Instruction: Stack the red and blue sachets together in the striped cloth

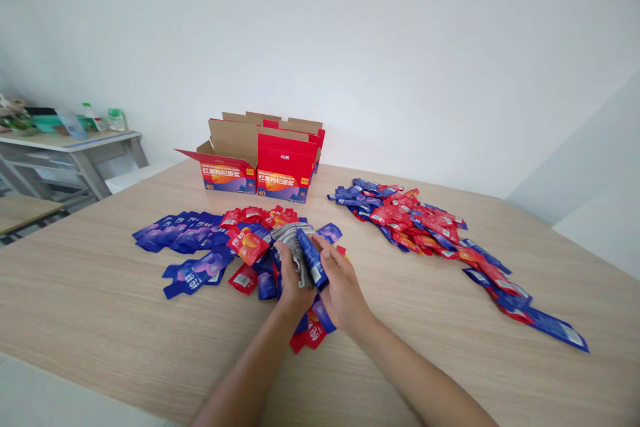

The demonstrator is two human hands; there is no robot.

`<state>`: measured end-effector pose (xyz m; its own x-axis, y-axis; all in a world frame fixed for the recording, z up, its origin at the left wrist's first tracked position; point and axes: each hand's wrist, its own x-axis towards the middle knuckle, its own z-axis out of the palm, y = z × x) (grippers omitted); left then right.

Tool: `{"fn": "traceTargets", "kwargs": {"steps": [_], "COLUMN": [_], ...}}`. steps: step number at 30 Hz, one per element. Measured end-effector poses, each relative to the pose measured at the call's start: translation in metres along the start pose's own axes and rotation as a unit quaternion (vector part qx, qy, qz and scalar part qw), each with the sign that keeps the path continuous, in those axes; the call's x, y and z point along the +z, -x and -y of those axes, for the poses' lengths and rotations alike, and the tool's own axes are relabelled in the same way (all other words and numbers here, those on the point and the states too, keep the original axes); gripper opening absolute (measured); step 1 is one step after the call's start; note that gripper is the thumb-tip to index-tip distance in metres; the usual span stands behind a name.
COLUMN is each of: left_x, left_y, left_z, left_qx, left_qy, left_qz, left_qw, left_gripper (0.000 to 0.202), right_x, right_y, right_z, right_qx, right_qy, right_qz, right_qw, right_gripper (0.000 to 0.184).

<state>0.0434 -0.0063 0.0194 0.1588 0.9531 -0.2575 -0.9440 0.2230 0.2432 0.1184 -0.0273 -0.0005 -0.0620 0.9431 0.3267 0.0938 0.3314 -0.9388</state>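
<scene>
Standing open on the bench [125,307], the red boxes [283,180] keep their insides out of sight; the far pouch pile [400,217] and near pouch pile [247,245] lie loose outside them. The left hand's [295,288] grip curls snugly around a grey-edged bundle [289,238]; the right hand's [345,288] grip presses a blue pouch [311,258] against it, so gathering seems only partly done.

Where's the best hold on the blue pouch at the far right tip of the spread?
I'd pinch the blue pouch by its outer, right-hand end, coming from the right. It lies flat on the table, with that end jutting clear and its left end against other pouches. The right hand suits that side, but looks occupied; free it first.
</scene>
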Motion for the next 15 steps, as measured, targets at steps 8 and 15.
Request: {"fn": "traceTargets", "kwargs": {"steps": [8,15], "left_x": [-0.003,-0.020], "left_y": [0.002,0.007], "left_z": [0.013,0.045], "left_qx": [-0.023,-0.083], "left_qy": [-0.014,-0.107], "left_qz": [0.025,0.068], "left_qw": [0.999,0.988], "left_gripper": [0.056,0.049], "right_x": [0.001,-0.045], "right_y": [-0.002,-0.043], "right_z": [0.000,-0.017], "right_qx": [0.012,0.043], "right_qy": [-0.086,-0.170], "right_qz": [-0.053,-0.157], "right_qw": [0.995,0.972], "right_gripper": [0.067,0.060]}}
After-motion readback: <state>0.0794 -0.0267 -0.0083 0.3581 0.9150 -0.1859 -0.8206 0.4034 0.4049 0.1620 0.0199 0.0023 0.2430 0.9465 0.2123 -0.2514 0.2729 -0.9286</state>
